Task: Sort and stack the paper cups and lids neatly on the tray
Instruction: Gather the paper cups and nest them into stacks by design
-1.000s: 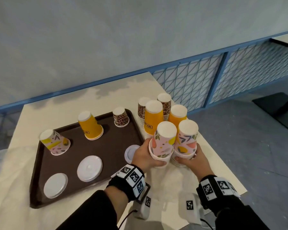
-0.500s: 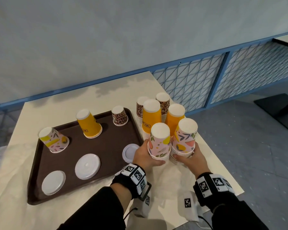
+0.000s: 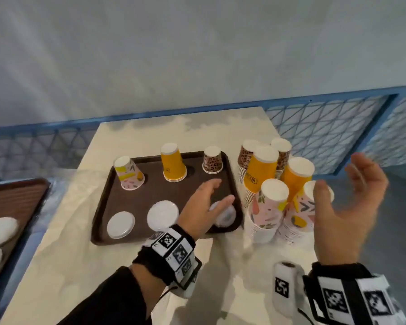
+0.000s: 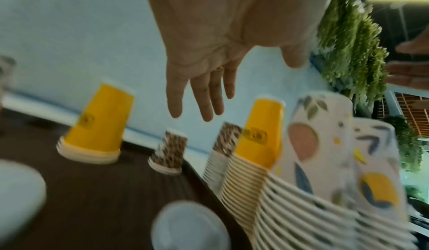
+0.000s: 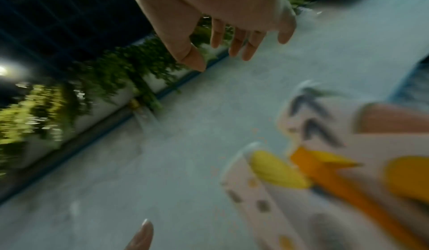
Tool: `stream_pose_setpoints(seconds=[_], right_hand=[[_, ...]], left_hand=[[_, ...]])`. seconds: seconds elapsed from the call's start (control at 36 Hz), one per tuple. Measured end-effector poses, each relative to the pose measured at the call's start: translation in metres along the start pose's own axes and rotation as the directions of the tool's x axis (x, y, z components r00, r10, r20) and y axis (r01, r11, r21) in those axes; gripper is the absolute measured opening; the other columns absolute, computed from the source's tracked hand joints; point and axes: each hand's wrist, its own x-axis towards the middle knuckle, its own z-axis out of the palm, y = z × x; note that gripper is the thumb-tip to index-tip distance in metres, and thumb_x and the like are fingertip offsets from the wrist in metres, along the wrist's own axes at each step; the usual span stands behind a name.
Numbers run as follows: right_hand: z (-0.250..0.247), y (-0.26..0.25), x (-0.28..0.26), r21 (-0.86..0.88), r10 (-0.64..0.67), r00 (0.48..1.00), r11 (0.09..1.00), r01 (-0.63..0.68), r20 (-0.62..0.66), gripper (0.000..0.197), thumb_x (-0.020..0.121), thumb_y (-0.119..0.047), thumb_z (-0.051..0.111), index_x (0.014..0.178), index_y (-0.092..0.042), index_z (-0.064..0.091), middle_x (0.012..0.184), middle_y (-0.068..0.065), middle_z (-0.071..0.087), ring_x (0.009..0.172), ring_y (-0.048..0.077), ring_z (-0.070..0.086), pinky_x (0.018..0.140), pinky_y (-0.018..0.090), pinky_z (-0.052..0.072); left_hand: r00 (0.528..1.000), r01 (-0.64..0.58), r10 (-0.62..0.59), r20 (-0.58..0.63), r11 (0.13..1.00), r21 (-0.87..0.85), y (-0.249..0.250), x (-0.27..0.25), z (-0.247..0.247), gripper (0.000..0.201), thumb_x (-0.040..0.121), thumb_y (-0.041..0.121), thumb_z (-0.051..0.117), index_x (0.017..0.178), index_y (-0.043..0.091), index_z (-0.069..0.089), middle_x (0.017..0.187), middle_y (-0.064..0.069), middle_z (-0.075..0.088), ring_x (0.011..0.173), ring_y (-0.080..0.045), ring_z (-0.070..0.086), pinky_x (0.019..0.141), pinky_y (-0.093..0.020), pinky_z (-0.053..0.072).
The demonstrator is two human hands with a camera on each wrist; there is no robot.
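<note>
A brown tray (image 3: 103, 207) holds an upturned floral cup (image 3: 129, 173), a short yellow cup stack (image 3: 174, 165), a leopard-print cup (image 3: 212, 159) and white lids (image 3: 120, 224). My left hand (image 3: 223, 190) hovers open over the tray's right side, above a small lid (image 3: 225, 215); in the left wrist view its fingers (image 4: 199, 98) are straight and hold nothing. My right hand (image 3: 338, 177) is raised and open, just right of two floral cup stacks (image 3: 270, 207). In the right wrist view the right hand's fingers (image 5: 234, 41) are spread and empty.
Right of the tray, near the table's right edge, stand yellow stacks (image 3: 260, 170) and leopard-print stacks (image 3: 246, 158). A second brown tray (image 3: 14, 195) with white lids lies at the far left. A blue mesh railing (image 3: 326, 127) runs behind the table.
Both hands have let go of the floral cup stacks. The left hand has moved left over the tray, and the right hand has lifted up and to the right.
</note>
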Motion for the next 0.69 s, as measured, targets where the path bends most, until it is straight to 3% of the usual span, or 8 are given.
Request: stream_pose_setpoints(seconds=[0.08, 0.17, 0.25, 0.33, 0.42, 0.5, 0.61, 0.69], right_hand=[[0.034, -0.027, -0.007, 0.083, -0.068, 0.992, 0.995, 0.059, 0.110, 0.048, 0.079, 0.000, 0.056, 0.120, -0.021, 0.042, 0.120, 0.000, 0.047, 0.118, 0.017, 0.046, 0.106, 0.029, 0.036], [0.073, -0.046, -0.025, 0.126, -0.103, 0.960, 0.989, 0.071, 0.262, 0.046, 0.081, -0.010, 0.056, 0.116, -0.037, 0.043, 0.123, 0.004, 0.050, 0.119, 0.024, 0.049, 0.104, 0.040, 0.039], [0.115, -0.064, -0.053, 0.161, -0.094, 0.907, 0.986, 0.029, 0.410, 0.045, 0.081, -0.014, 0.057, 0.114, -0.041, 0.043, 0.120, -0.003, 0.050, 0.117, 0.020, 0.049, 0.103, 0.035, 0.041], [0.157, -0.081, -0.089, 0.217, -0.102, 0.827, 0.976, -0.024, 0.552, 0.046, 0.079, -0.013, 0.058, 0.113, -0.041, 0.045, 0.115, -0.011, 0.050, 0.115, 0.015, 0.051, 0.101, 0.028, 0.041], [0.200, -0.097, -0.130, 0.221, -0.097, 0.709, 0.972, -0.085, 0.698, 0.046, 0.077, -0.016, 0.060, 0.112, -0.041, 0.046, 0.115, -0.022, 0.048, 0.111, 0.008, 0.053, 0.096, 0.016, 0.041], [0.243, -0.111, -0.173, 0.172, -0.065, 0.570, 0.976, -0.137, 0.819, 0.047, 0.078, -0.017, 0.065, 0.115, -0.036, 0.044, 0.121, -0.006, 0.050, 0.108, 0.005, 0.054, 0.089, 0.013, 0.042], [0.294, -0.130, -0.236, 0.047, 0.020, 0.346, 0.981, -0.186, 0.938, 0.050, 0.081, -0.011, 0.066, 0.124, -0.025, 0.044, 0.125, -0.003, 0.045, 0.106, 0.009, 0.053, 0.077, -0.002, 0.037], [0.323, -0.142, -0.285, -0.042, 0.069, 0.180, 0.988, -0.150, 0.981, 0.052, 0.085, -0.016, 0.064, 0.131, -0.016, 0.041, 0.127, 0.001, 0.044, 0.105, 0.013, 0.052, 0.075, 0.005, 0.036]], left_hand=[[0.981, -0.062, 0.077, -0.176, 0.994, 0.094, -0.005, -0.012, -0.040, 0.044, 0.094, 0.035, 0.049, 0.133, 0.014, 0.046, 0.135, -0.003, 0.052, 0.126, -0.015, 0.047, 0.104, -0.024, 0.036], [0.949, -0.008, 0.056, -0.310, 0.988, 0.154, -0.021, -0.029, -0.083, 0.042, 0.094, 0.038, 0.047, 0.128, 0.013, 0.050, 0.128, -0.005, 0.055, 0.118, -0.017, 0.052, 0.098, -0.027, 0.040], [0.894, 0.061, 0.007, -0.448, 0.989, 0.137, -0.043, -0.054, -0.128, 0.048, 0.089, 0.047, 0.043, 0.121, 0.013, 0.054, 0.121, -0.007, 0.059, 0.110, -0.019, 0.055, 0.093, -0.029, 0.043], [0.826, 0.158, -0.048, -0.562, 0.976, 0.150, -0.070, -0.085, -0.172, 0.036, 0.093, 0.034, 0.050, 0.121, 0.010, 0.055, 0.121, -0.007, 0.059, 0.110, -0.017, 0.053, 0.086, -0.015, 0.034], [0.767, 0.278, -0.140, -0.626, 0.952, 0.129, -0.106, -0.120, -0.214, 0.036, 0.094, 0.030, 0.051, 0.124, 0.010, 0.053, 0.126, -0.005, 0.057, 0.117, -0.019, 0.051, 0.092, -0.017, 0.034], [0.714, 0.373, -0.203, -0.670, 0.920, 0.119, -0.144, -0.158, -0.255, 0.041, 0.092, 0.035, 0.051, 0.123, 0.009, 0.053, 0.124, -0.009, 0.058, 0.115, -0.024, 0.053, 0.094, -0.029, 0.040], [0.585, 0.528, -0.341, -0.736, 0.849, 0.026, -0.192, -0.212, -0.308, 0.039, 0.092, 0.023, 0.056, 0.125, 0.003, 0.053, 0.127, -0.016, 0.055, 0.120, -0.031, 0.049, 0.099, -0.037, 0.038], [0.497, 0.644, -0.478, -0.724, 0.763, -0.061, -0.236, -0.252, -0.341, 0.042, 0.090, 0.024, 0.058, 0.127, 0.003, 0.051, 0.129, -0.019, 0.053, 0.121, -0.034, 0.047, 0.100, -0.041, 0.037]])
